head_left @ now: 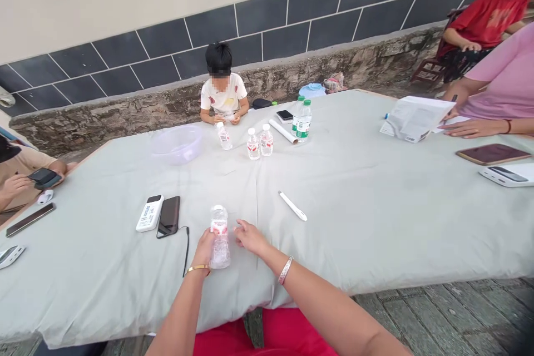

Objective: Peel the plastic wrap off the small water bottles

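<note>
The left hand [204,248] has its thumb and fingers wrapped against the near side of a clear plastic water bottle [221,240] with a red-and-white label, at the near edge of the grey tablecloth [359,222]; the right hand [250,237] sits just beside it, forefinger reaching toward the bottle, fingers loosely curled and grasping nothing visible; whether the bottle's base bears fully on the cloth cannot be told. The thin wall would probably dent under a hard squeeze, so a light, even hold low on the body should serve best, with the right hand kept from knocking it; a black cord [186,251] near the left wrist could snag, and a smartphone [168,218] and white power bank [149,213] limit leftward room; a white pen [292,206] lies beyond the right hand; farther off stand three white-capped bottles [253,146], near a lilac basin [177,147].
</note>
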Demonstrator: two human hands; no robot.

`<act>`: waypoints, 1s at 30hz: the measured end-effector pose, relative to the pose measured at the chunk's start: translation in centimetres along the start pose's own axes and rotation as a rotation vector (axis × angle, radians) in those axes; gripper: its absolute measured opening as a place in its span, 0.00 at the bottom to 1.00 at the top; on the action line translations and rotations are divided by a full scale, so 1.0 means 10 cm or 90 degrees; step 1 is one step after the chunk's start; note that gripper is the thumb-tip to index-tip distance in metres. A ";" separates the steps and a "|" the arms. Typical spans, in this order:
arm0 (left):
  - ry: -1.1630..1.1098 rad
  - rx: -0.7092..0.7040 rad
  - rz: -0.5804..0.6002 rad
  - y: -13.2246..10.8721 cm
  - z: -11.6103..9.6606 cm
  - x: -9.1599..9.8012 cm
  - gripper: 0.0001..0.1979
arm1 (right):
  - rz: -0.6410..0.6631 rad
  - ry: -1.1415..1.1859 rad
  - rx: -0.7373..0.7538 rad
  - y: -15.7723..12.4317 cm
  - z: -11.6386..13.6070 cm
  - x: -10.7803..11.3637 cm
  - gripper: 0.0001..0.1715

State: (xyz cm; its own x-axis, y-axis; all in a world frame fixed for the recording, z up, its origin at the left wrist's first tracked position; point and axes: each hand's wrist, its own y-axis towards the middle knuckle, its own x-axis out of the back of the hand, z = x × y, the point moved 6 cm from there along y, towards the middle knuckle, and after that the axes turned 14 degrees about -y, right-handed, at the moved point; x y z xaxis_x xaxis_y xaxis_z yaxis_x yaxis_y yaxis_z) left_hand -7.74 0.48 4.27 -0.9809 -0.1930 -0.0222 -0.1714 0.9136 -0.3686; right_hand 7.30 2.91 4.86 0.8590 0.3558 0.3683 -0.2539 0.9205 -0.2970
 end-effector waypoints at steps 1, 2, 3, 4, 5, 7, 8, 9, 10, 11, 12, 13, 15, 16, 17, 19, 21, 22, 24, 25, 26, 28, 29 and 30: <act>-0.067 -0.003 0.031 -0.04 0.02 -0.03 0.26 | 0.025 0.079 -0.020 -0.03 0.00 -0.05 0.28; -0.145 -0.002 0.067 -0.08 0.04 -0.06 0.27 | 0.052 0.153 -0.028 -0.06 0.02 -0.10 0.28; -0.224 0.006 0.100 -0.12 0.06 -0.10 0.28 | 0.072 0.210 -0.021 -0.09 0.06 -0.14 0.27; -0.298 0.020 0.127 -0.15 0.07 -0.14 0.28 | 0.078 0.256 -0.004 -0.11 0.11 -0.16 0.26; -0.358 0.037 0.145 -0.18 0.08 -0.18 0.28 | 0.072 0.284 0.016 -0.13 0.16 -0.17 0.24; -0.422 0.068 0.144 -0.22 0.10 -0.23 0.28 | 0.008 0.287 0.045 -0.14 0.22 -0.12 0.20; -0.441 0.078 0.132 -0.23 0.11 -0.24 0.27 | -0.039 0.268 0.054 -0.13 0.22 -0.08 0.18; -0.454 0.085 0.117 -0.24 0.11 -0.24 0.27 | -0.082 0.244 0.059 -0.13 0.22 -0.03 0.17; -0.461 0.091 0.105 -0.24 0.12 -0.24 0.28 | -0.116 0.222 0.059 -0.13 0.21 0.02 0.16; -0.463 0.097 0.095 -0.24 0.13 -0.23 0.28 | -0.143 0.206 0.054 -0.14 0.20 0.07 0.16; -0.461 0.102 0.088 -0.25 0.14 -0.22 0.29 | -0.161 0.199 0.046 -0.15 0.19 0.11 0.17; -0.456 0.106 0.086 -0.25 0.14 -0.21 0.30 | -0.171 0.202 0.039 -0.16 0.19 0.16 0.18; -0.444 0.105 0.099 -0.28 0.14 -0.21 0.31 | -0.181 0.226 0.034 -0.20 0.24 0.24 0.20; -0.442 0.099 0.111 -0.30 0.13 -0.22 0.32 | -0.181 0.236 0.040 -0.21 0.29 0.27 0.22; -0.442 0.089 0.123 -0.32 0.12 -0.23 0.32 | -0.175 0.241 0.054 -0.22 0.35 0.30 0.23; -0.442 0.067 0.144 -0.35 0.09 -0.26 0.33 | -0.163 0.217 0.098 -0.22 0.51 0.34 0.23; -0.439 0.057 0.152 -0.38 0.07 -0.29 0.33 | -0.167 0.174 0.136 -0.21 0.63 0.37 0.19; -0.437 0.059 0.154 -0.39 0.07 -0.30 0.34 | -0.173 0.159 0.143 -0.20 0.66 0.39 0.17; -0.436 0.073 0.161 -0.39 0.08 -0.31 0.34 | -0.184 0.156 0.135 -0.19 0.66 0.43 0.16; -0.435 0.077 0.166 -0.40 0.08 -0.32 0.34 | -0.189 0.164 0.127 -0.19 0.65 0.45 0.16; -0.432 0.077 0.172 -0.40 0.07 -0.33 0.33 | -0.193 0.170 0.121 -0.20 0.63 0.47 0.17; -0.418 0.066 0.184 -0.40 0.03 -0.35 0.30 | -0.209 0.163 0.114 -0.21 0.59 0.53 0.17; -0.407 0.056 0.186 -0.40 0.02 -0.36 0.29 | -0.217 0.151 0.112 -0.22 0.57 0.57 0.17; -0.397 0.046 0.188 -0.40 0.00 -0.37 0.28 | -0.223 0.132 0.114 -0.22 0.56 0.60 0.17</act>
State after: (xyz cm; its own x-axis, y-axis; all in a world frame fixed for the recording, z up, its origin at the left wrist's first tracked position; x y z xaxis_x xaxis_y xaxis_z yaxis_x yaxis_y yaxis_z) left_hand -3.47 -2.47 5.82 -0.7457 -0.1299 -0.6535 0.1224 0.9374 -0.3259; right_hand 10.51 3.95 12.70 0.9731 -0.0052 0.2303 0.0106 0.9997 -0.0224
